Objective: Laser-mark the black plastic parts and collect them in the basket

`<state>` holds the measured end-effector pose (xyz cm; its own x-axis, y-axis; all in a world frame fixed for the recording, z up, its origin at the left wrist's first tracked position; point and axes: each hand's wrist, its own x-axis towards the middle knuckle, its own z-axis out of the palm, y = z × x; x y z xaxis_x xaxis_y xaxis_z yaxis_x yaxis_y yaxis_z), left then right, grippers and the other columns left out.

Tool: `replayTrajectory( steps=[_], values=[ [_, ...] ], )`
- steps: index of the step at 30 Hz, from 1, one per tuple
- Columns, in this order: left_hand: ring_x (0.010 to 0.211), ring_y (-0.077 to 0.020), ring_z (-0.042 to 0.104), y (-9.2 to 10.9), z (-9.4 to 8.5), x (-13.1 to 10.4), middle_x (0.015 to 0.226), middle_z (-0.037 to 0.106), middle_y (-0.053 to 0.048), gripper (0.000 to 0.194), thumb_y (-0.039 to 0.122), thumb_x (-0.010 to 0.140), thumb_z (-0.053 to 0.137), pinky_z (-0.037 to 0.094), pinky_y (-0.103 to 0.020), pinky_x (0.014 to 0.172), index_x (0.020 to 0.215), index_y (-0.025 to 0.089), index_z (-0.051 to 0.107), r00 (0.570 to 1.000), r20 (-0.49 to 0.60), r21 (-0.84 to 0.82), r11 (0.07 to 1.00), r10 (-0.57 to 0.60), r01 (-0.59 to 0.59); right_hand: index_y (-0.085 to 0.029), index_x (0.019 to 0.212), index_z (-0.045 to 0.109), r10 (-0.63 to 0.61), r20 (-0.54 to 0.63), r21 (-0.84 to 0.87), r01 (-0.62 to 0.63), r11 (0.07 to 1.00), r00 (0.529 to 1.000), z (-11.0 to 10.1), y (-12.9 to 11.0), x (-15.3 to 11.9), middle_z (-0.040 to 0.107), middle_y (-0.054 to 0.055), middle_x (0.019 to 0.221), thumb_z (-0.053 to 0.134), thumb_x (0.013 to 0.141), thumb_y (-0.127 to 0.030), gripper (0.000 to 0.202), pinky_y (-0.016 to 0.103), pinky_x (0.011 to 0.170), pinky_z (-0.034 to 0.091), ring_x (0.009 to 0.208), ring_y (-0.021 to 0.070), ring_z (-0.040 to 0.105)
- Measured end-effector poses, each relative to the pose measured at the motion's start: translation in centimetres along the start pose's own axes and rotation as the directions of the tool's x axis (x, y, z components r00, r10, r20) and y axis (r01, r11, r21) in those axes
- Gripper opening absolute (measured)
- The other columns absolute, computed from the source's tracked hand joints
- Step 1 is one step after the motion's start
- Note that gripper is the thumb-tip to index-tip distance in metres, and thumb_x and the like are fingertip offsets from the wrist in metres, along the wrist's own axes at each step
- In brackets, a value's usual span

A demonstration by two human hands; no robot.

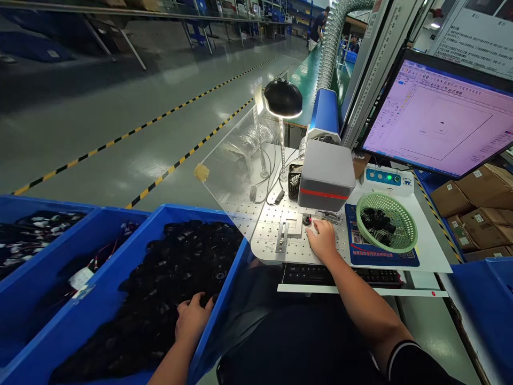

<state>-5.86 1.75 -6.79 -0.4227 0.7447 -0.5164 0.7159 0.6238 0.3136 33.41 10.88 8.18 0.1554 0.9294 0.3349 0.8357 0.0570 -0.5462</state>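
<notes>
My left hand (192, 320) reaches into a blue bin, its fingers bent down among a heap of black plastic parts (180, 262). The fingertips are lost against the dark parts, so what they hold does not show. My right hand (323, 240) rests over the perforated metal plate (266, 243), with thumb and forefinger closed at a small round black part (306, 220). That part sits under the grey head (326, 176) of a machine, beside a metal bracket (282, 236) fixed to the plate.
A green basket (409, 227) holding several black parts stands on a blue mat. Behind are a lit black lamp (282, 99), a clear panel (232, 171) and a monitor (441, 115). A keyboard (306, 274) lies below the plate. Wire bundles fill bins at left.
</notes>
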Motion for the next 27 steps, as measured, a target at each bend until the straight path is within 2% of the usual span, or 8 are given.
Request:
replayTrajectory(
  steps=[3, 6, 8, 11, 14, 20, 27],
  values=[
    [0.119, -0.0416, 0.057, -0.3, 0.3, 0.4, 0.144, 0.036, -0.022, 0.073, 0.065, 0.09, 0.032, 0.049, -0.051, 0.098, 0.14, 0.016, 0.052, 1.0, -0.003, -0.015, 1.0, 0.001, -0.001, -0.019, 0.109, 0.069, -0.039, -0.029, 0.023, 0.04, 0.999, 0.999, -1.6, 0.2, -2.6, 0.069, 0.009, 0.103, 0.065, 0.089, -0.031, 0.024, 0.044, 0.091, 0.047, 0.1, 0.0269, 0.06],
    [0.121, -0.0412, 0.055, -0.2, 0.3, 0.2, 0.143, 0.038, -0.022, 0.072, 0.065, 0.089, 0.034, 0.048, -0.051, 0.1, 0.138, 0.015, 0.054, 1.0, -0.029, -0.035, 0.999, 0.01, -0.011, -0.021, 0.11, 0.067, -0.125, -0.101, 0.088, 0.134, 0.987, 0.987, -3.8, 0.2, -6.4, 0.069, 0.008, 0.104, 0.061, 0.093, -0.029, 0.021, 0.044, 0.091, 0.049, 0.099, 0.0253, 0.062],
    [0.122, -0.0408, 0.054, 0.1, 0.2, -0.2, 0.142, 0.038, -0.021, 0.072, 0.066, 0.088, 0.036, 0.047, -0.051, 0.101, 0.136, 0.016, 0.055, 0.998, -0.061, -0.043, 0.999, 0.015, -0.017, -0.021, 0.11, 0.066, -0.172, -0.104, 0.132, 0.185, 0.974, 0.98, -5.4, 0.1, -9.1, 0.07, 0.008, 0.102, 0.059, 0.094, -0.026, 0.018, 0.044, 0.09, 0.05, 0.098, 0.024, 0.063],
    [0.121, -0.0405, 0.054, 0.5, 0.1, -0.7, 0.142, 0.039, -0.02, 0.074, 0.071, 0.085, 0.039, 0.047, -0.051, 0.102, 0.134, 0.017, 0.056, 0.995, -0.103, -0.062, 0.998, 0.01, -0.016, -0.022, 0.109, 0.066, -0.203, -0.007, 0.16, 0.202, 0.966, 0.979, -7.1, 0.3, -12.7, 0.072, 0.007, 0.101, 0.058, 0.094, -0.02, 0.017, 0.043, 0.09, 0.051, 0.096, 0.0226, 0.066],
    [0.122, -0.0397, 0.053, 0.7, 0.1, -1.0, 0.141, 0.04, -0.02, 0.073, 0.07, 0.085, 0.041, 0.046, -0.051, 0.103, 0.133, 0.018, 0.055, 0.994, -0.111, -0.081, 0.997, 0.006, -0.015, -0.022, 0.112, 0.067, -0.193, 0.11, 0.153, 0.175, 0.973, 0.975, -7.6, 1.0, -15.1, 0.074, 0.007, 0.103, 0.054, 0.093, -0.016, 0.023, 0.043, 0.089, 0.053, 0.097, 0.0231, 0.069],
    [0.123, -0.0396, 0.052, 1.0, -0.3, -1.5, 0.136, 0.042, -0.022, 0.069, 0.065, 0.087, 0.04, 0.044, -0.05, 0.103, 0.132, 0.015, 0.054, 0.996, -0.083, -0.079, 0.997, 0.007, -0.014, -0.022, 0.114, 0.068, -0.146, 0.187, 0.193, 0.109, 0.975, 0.971, -6.9, 2.5, -16.2, 0.075, 0.008, 0.108, 0.052, 0.092, -0.015, 0.028, 0.043, 0.092, 0.056, 0.102, 0.0234, 0.07],
    [0.122, -0.0399, 0.054, 1.7, -1.0, -2.1, 0.139, 0.041, -0.021, 0.07, 0.066, 0.089, 0.038, 0.044, -0.048, 0.1, 0.133, 0.015, 0.053, 0.999, -0.049, -0.088, 0.996, -0.012, 0.008, -0.024, 0.111, 0.069, -0.107, 0.134, 0.242, 0.072, 0.968, 0.985, -7.7, 1.7, -14.9, 0.074, 0.008, 0.106, 0.057, 0.094, -0.021, 0.021, 0.041, 0.09, 0.057, 0.101, 0.023, 0.069]
  ],
)
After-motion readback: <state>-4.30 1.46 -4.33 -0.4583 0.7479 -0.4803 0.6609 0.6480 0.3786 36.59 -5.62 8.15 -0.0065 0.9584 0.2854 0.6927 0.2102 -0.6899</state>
